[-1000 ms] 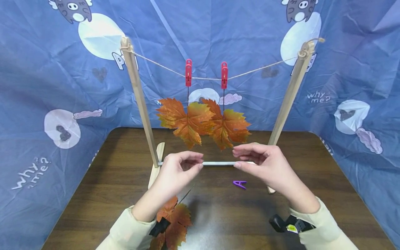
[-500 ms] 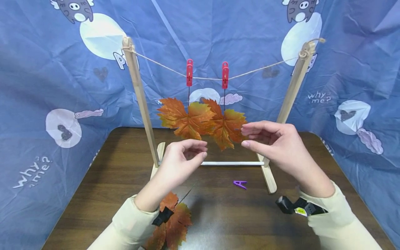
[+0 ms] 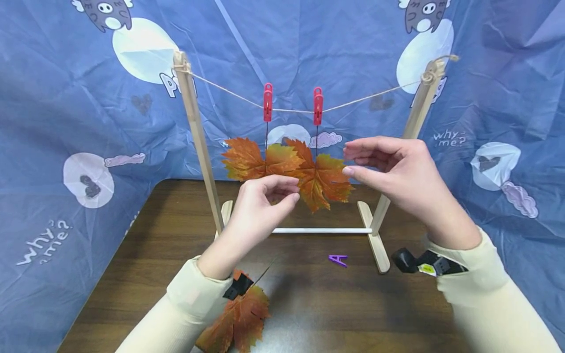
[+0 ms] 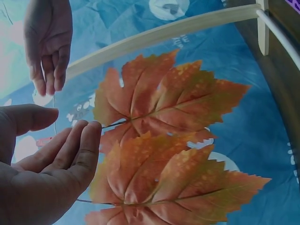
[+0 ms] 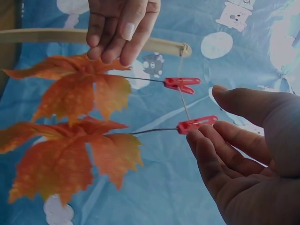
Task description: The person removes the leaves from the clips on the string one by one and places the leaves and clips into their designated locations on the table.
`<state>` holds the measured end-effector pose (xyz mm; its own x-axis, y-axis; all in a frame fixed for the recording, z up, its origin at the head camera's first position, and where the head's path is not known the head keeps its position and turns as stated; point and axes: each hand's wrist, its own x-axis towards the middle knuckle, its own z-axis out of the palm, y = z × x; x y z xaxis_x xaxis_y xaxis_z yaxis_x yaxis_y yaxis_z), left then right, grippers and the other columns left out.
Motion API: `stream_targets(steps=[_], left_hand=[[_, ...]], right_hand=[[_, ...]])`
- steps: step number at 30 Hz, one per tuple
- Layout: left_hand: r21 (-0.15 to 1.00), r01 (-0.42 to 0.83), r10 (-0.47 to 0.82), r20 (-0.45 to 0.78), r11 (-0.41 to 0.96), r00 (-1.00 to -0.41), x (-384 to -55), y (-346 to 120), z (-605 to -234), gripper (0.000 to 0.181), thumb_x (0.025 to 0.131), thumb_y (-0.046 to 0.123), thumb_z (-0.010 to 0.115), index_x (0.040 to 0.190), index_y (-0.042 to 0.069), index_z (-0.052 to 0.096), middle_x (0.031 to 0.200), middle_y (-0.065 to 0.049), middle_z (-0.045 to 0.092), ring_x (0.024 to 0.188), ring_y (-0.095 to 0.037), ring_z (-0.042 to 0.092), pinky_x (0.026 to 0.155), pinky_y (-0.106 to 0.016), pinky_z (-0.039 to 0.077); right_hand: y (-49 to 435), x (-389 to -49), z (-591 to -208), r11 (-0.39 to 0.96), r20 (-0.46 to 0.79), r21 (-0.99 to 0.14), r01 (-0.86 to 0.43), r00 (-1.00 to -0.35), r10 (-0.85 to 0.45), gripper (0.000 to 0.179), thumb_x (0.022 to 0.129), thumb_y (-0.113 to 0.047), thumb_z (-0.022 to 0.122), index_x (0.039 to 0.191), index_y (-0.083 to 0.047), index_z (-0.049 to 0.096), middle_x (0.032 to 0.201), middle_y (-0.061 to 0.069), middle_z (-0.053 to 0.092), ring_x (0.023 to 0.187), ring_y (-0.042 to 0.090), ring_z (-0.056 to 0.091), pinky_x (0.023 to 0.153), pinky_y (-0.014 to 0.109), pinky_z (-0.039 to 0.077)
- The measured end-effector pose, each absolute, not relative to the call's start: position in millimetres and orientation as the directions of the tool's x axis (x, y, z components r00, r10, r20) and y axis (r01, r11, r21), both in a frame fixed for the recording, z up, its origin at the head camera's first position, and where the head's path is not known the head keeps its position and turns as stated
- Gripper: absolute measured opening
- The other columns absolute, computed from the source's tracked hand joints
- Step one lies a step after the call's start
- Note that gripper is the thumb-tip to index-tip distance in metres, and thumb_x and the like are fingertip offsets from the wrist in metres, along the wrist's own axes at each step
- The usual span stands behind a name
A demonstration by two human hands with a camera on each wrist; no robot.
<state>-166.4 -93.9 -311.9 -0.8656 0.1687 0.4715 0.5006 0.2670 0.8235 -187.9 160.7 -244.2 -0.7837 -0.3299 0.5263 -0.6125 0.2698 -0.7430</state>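
Note:
Two orange-green maple leaves, the left leaf [image 3: 247, 159] and the right leaf [image 3: 326, 184], hang by their stems from red clothespins [image 3: 268, 103] on a string [image 3: 292, 111]. In the head view my left hand [image 3: 265, 203] is in front of the left leaf's lower part, its fingers loosely bent and holding nothing. Near the right leaf's right edge, my right hand [image 3: 397, 171] is raised with thumb and fingers apart. The right wrist view shows nothing between its thumb [image 5: 234, 98] and fingers. Whether either hand touches a leaf I cannot tell.
The string spans two wooden posts [image 3: 198, 132] joined low by a white rod [image 3: 326, 230]. A purple clothespin [image 3: 338, 260] lies on the brown table [image 3: 326, 309]. Another leaf [image 3: 244, 316] lies at front left, partly under my left forearm. Blue printed cloth [image 3: 282, 44] surrounds the table.
Both hands have risen from near the white rod to the level of the hanging leaves. My right hand has also shifted right. Leaves and clothespins look unmoved.

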Motion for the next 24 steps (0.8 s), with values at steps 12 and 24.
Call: stream_targets(steps=[12,24], left_hand=[[0.803,0.516,0.139,0.498,0.298,-0.856,-184.9,-87.0,-295.5,0.022,0.089,0.004,0.075,0.11,-0.004,0.074,0.094,-0.006,0.075,0.084,-0.015,0.07,0.078,-0.03,0.056],[0.786,0.525,0.133,0.512,0.327,-0.849,-202.8,-77.4,-279.7,0.021,0.09,0.005,0.075,0.11,-0.003,0.074,0.094,-0.005,0.075,0.083,-0.013,0.07,0.079,-0.026,0.055]], right_hand=[[156.8,-201.8,-211.4,0.372,0.567,-0.681,-0.63,-0.776,-0.276,0.034,0.083,-0.006,0.085,0.115,-0.001,0.075,0.108,0.009,0.074,0.094,0.017,0.072,0.082,0.024,0.055],[144.8,-215.5,-179.1,0.48,0.556,-0.603,-0.637,-0.768,-0.319,0.04,0.084,-0.013,0.086,0.121,-0.005,0.074,0.115,0.007,0.073,0.1,0.014,0.07,0.086,0.025,0.053]])
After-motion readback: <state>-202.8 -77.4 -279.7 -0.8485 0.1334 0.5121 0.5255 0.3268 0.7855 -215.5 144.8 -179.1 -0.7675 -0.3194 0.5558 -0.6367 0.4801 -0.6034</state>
